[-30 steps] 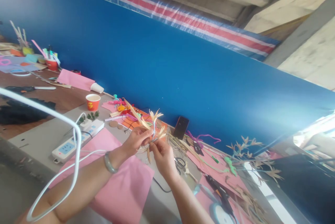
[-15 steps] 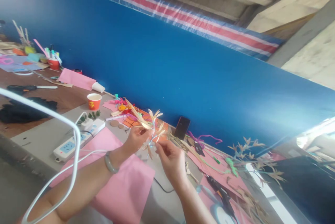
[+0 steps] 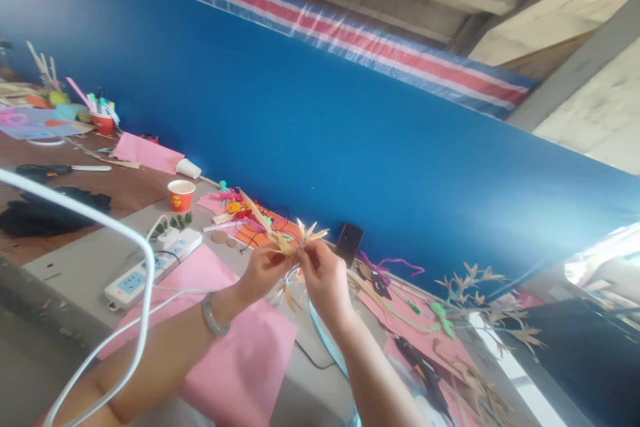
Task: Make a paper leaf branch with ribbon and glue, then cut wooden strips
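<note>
Both hands work close together over the middle of the desk (image 3: 300, 387), raised above its surface. The left hand (image 3: 265, 270) has a narrow grip, thumb and fingers pinched on a straw-coloured dried-petal sprig (image 3: 313, 235). The right hand (image 3: 325, 277) is also pinched narrow, at the base of the sprig's upper petal cluster; the fingers hide the exact contact. The sprig lies between and within the two grips: petals fan out above the fingertips, and another cluster hangs below, beside a pale-blue stem loop.

A light-blue tape (image 3: 318, 327) trails down from under the right hand toward the near side. The step in hand looks like setting or wrapping a petal cluster on the stem; the next move seems to call for a steady left pinch while the right fingers work round the join.

Beneath lies a pink sheet (image 3: 250, 347); a phone (image 3: 349, 244) stands farther off, and a glue gun (image 3: 425, 374) lies right.
</note>
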`<state>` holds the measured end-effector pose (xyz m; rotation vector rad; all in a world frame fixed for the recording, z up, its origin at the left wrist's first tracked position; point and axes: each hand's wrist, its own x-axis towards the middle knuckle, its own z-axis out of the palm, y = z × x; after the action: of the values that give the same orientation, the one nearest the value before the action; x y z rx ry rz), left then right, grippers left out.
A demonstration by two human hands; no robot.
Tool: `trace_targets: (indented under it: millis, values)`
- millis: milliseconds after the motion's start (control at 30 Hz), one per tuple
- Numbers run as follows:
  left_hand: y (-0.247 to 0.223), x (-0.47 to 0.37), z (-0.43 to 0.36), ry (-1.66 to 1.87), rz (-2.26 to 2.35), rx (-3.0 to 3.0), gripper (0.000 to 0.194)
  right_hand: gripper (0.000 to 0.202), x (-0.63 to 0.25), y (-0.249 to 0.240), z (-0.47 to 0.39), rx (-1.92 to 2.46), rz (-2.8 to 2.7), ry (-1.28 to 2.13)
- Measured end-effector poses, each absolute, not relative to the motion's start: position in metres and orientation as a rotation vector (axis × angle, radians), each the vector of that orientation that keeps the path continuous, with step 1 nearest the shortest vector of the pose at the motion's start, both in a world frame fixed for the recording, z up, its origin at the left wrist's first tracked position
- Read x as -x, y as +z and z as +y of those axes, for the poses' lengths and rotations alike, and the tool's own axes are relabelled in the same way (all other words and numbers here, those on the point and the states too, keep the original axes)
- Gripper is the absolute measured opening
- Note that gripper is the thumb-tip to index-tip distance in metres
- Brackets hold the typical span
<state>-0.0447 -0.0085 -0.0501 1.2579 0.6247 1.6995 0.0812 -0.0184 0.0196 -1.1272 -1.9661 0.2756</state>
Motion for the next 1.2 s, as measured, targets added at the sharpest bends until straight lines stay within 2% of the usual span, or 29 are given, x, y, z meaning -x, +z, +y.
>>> trace_targets:
  millis: [233,600,767,1033,1200]
  values:
    - [-0.051,0.046,-0.006,1.603,0.756,-1.227,0.035,0.016,-0.083,0.013,-0.025,1.201,-1.870,0.346]
    - [-0.050,0.047,-0.001,1.507,0.533,-1.035,0.019,0.021,-0.092,0.012,-0.013,1.174,-1.802,0.517]
    - [-0.044,0.052,-0.003,1.555,0.428,-0.922,0.027,0.022,-0.093,0.015,-0.014,1.198,-1.792,0.578]
    - [-0.042,0.052,-0.003,1.578,0.410,-0.963,0.017,0.020,-0.093,0.015,-0.015,1.186,-1.755,0.621]
    - [-0.044,0.052,-0.002,1.540,0.424,-0.919,0.022,0.023,-0.088,0.022,-0.023,1.214,-1.742,0.613]
